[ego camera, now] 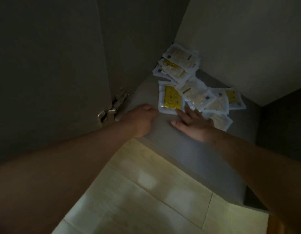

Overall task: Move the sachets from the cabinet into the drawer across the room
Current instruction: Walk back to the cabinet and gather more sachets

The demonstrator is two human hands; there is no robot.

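The sachets [193, 86] lay in a loose heap in the back right corner of the cabinet floor [188, 159], against its wall. The right hand [194, 123] was released, fingers spread flat, its fingertips touching the nearest yellow sachet [171, 98]. The left hand [143, 119] sat just left of that sachet, fingers tucked under; I cannot tell whether it grasped anything. A metal hinge [112, 107] showed beside it.

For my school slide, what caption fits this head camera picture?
Inside a dim cabinet, the right hand touches piled sachets, the left hand beside them.
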